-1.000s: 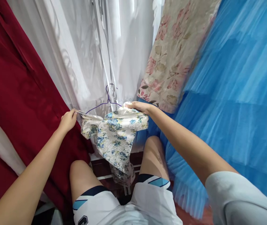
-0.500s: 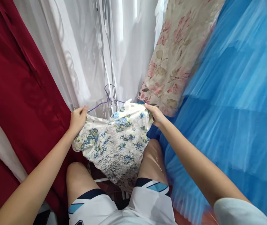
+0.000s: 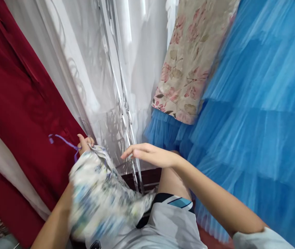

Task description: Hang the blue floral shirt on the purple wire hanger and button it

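A white garment with a blue and green floral print [image 3: 103, 193] hangs from my left hand [image 3: 84, 143], blurred by motion and draped over my left forearm and thigh. My left hand is closed on its top edge, close to a purple clothes hanger [image 3: 65, 140] whose hook sticks out to the left. Much of the hanger is hidden by the hand and cloth. To the right, my right hand [image 3: 151, 155] is held in the air, fingers stretched out and holding nothing. It is apart from the garment, above my right knee.
Long dark red cloth [image 3: 25, 90] hangs at the left. White fabric [image 3: 90, 69] and shiny metal bars [image 3: 119, 79] stand in the middle. A beige dress with pink flowers [image 3: 183, 69] and a layered blue tulle skirt [image 3: 253, 121] hang at the right.
My right hand has let go of the garment and opened. My left hand has moved slightly down with the garment, which has swung left and toward me; the hanger now points left.
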Tool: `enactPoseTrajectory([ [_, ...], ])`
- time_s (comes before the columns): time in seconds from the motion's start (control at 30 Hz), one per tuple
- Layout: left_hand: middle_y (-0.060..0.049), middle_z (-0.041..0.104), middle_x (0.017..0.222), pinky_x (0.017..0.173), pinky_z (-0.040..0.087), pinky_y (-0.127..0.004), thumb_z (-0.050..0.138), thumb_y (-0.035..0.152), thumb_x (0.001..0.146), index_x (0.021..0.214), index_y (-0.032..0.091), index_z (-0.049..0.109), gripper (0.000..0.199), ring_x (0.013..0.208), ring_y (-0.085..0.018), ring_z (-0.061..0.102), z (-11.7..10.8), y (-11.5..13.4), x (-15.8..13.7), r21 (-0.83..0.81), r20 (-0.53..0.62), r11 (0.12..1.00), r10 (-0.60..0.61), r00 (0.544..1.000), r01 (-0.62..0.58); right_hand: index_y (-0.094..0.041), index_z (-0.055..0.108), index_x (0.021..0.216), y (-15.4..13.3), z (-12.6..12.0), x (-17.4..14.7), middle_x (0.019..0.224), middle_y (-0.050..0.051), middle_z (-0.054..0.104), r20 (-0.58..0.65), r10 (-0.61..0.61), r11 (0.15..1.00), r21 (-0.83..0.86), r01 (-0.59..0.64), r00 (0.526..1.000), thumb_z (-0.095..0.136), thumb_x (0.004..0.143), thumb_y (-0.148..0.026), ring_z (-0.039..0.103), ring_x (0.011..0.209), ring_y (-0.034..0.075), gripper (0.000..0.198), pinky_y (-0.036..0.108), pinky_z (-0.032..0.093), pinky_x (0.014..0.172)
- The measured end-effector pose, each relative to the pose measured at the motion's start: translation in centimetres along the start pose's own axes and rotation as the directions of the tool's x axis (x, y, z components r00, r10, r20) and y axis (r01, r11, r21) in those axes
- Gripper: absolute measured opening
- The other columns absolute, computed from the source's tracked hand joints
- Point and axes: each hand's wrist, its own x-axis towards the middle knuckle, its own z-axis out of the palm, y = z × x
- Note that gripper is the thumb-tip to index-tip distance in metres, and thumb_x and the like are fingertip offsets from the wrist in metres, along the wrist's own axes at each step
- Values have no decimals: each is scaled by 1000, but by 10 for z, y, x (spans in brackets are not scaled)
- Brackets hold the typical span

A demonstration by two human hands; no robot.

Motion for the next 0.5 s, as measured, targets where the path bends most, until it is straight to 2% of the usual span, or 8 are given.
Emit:
enactPoseTrajectory([
  [0.03, 2, 27, 47, 49, 32, -24, 9, 77, 87, 47, 21, 19, 70, 46, -10, 30, 4, 4, -7, -79, 43, 997, -10, 999, 13, -20, 64, 123, 10, 4, -2, 127, 9, 64, -89, 6, 996, -88, -14, 996, 47, 95, -57, 59, 116, 23, 50, 36, 43, 101],
  [0.1, 2, 26, 48, 50, 36, -24, 15, 74, 89, 47, 19, 20, 69, 44, -10, 30, 17, 17, -20, -322, 170, 942, -41, 985, 95, -21, 58, 130, 35, 6, -2, 134, 11, 59, -286, -13, 972, -230, -56, 958, 56, 92, -52, 53, 123, 26, 50, 39, 39, 105],
  [0.17, 2, 26, 49, 50, 37, -23, 29, 65, 93, 46, 18, 24, 67, 43, -8, 28, 32, 36, -35, -541, 372, 797, -58, 926, 267, -20, 56, 130, 57, 5, 1, 133, 12, 58, -394, -36, 961, -265, -76, 918, 56, 92, -50, 52, 122, 27, 49, 40, 39, 104],
  [0.23, 2, 34, 52, 50, 40, -22, 37, 57, 95, 48, 16, 33, 63, 42, -6, 32, 50, 57, -49, -591, 545, 681, -57, 836, 432, -17, 64, 111, 71, 7, -1, 111, 10, 66, -399, 20, 982, -166, -94, 917, 53, 93, -51, 60, 101, 24, 39, 35, 47, 88],
  [0.33, -5, 62, 77, 68, 52, -27, 52, 51, 92, 69, 16, 57, 42, 64, -12, 60, 73, 80, -68, -511, 678, 664, -79, 730, 546, -16, 62, 77, 77, 14, -23, 70, 2, 61, -431, 188, 976, 184, -118, 883, 56, 91, -53, 55, 61, 15, 39, 27, 42, 56],
  [0.4, -10, 66, 112, 91, 51, -37, 67, 42, 83, 101, 18, 63, 30, 101, -23, 66, 82, 83, -74, -449, 722, 712, -67, 689, 540, -17, 64, 76, 75, 17, -49, 66, 2, 61, -567, 286, 918, 393, -51, 773, 64, 86, -51, 54, 56, 15, 35, 26, 40, 52],
  [0.47, -12, 59, 133, 104, 45, -46, 74, 34, 75, 122, 21, 57, 51, 122, -30, 57, 84, 75, -74, -387, 736, 763, -83, 672, 518, -20, 69, 82, 72, 17, -77, 72, 4, 68, -719, 358, 870, 489, 67, 595, 71, 80, -47, 61, 60, 19, 27, 29, 46, 55],
  [0.5, -13, 58, 134, 104, 44, -49, 73, 36, 75, 124, 21, 56, 54, 124, -31, 56, 81, 67, -73, -351, 711, 786, -129, 691, 509, -21, 71, 85, 71, 14, -89, 75, 5, 71, -778, 382, 858, 499, 121, 499, 73, 78, -45, 64, 63, 21, 24, 31, 50, 58],
])
